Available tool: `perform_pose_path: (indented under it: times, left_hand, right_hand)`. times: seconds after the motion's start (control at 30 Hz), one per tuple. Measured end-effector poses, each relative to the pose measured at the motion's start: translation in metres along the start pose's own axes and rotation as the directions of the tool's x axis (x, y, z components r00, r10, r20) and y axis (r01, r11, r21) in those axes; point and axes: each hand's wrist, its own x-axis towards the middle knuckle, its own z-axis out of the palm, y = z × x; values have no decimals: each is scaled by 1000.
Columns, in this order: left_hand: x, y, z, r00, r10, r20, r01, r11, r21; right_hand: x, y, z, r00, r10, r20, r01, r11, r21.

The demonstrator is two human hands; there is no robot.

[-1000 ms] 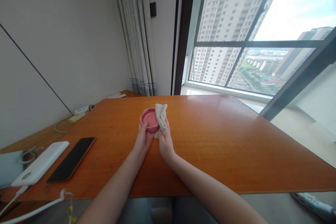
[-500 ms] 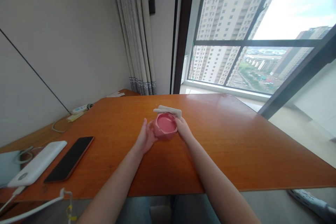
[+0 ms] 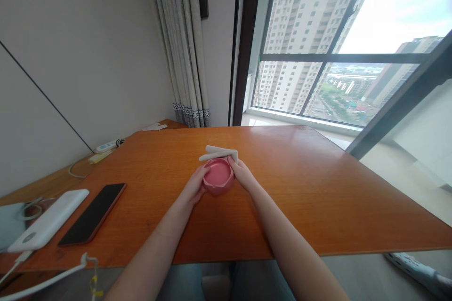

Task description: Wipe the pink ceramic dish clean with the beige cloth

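- At the middle of the table [image 3: 318, 188], between two bare hands, I see a pink bowl [image 3: 218, 176], its open side turned up toward the person; I cannot tell whether its base touches the wood.
- The left hand [image 3: 196, 185] is grasping the bowl's left side, thumb by the rim and the other fingers lower down, partly hidden.
- The right hand [image 3: 241, 172] is on the opposite side, gripping a white cloth [image 3: 219, 152] by its right end, with the thumb close to the bowl's rim; most of its fingers are out of my sight.
- The cloth is folded over and stretches along the bowl's far rim, its loose end pointing left past the bowl.
- Well off to the left, a phone [image 3: 92, 214] lies flat, dark screen up, slanting across the table.
- Just beside it, further left, sits a white power bank [image 3: 49, 220] with a cable [image 3: 23, 257] plugged into its near end.
- Against the wall at the far left there is a power strip [image 3: 107, 146], near the table's edge.
- Beyond the table a grey curtain [image 3: 181, 47] hangs to the left, patterned along its bottom.
- Through the window [image 3: 293, 59] on the right, tall buildings rise under a bright sky.
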Motion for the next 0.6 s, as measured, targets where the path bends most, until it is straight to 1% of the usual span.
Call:
perform_pose_path:
  times: [0.1,0.23,0.33,0.4,0.5,0.57,0.6]
  left_hand:
    - [1,4,1,994,45,-101,-52,997,-59]
    - [5,5,0,979,103,-177,-127,983,-132]
    - [8,4,-2,966,140,-219,-183,965,-189]
    - [8,3,-3,953,173,-250,-225,954,-199]
    - [6,-2,-2,922,219,-319,-286,942,-178]
    - [5,-6,1,919,227,-322,-293,941,-172]
    - [4,-8,3,925,229,-303,-291,939,-180]
  right_hand:
    - [0,9,11,993,-91,-73,91,996,-4]
    - [-8,27,31,961,-218,-169,207,975,-80]
    - [-17,39,48,941,-284,-184,257,954,-157]
    - [-23,46,58,943,-277,-185,246,954,-174]
    - [-25,51,68,951,-215,-222,187,972,-141]
    - [-22,50,68,949,-169,-265,145,984,-104]
    - [-19,48,65,946,-147,-289,127,988,-86]
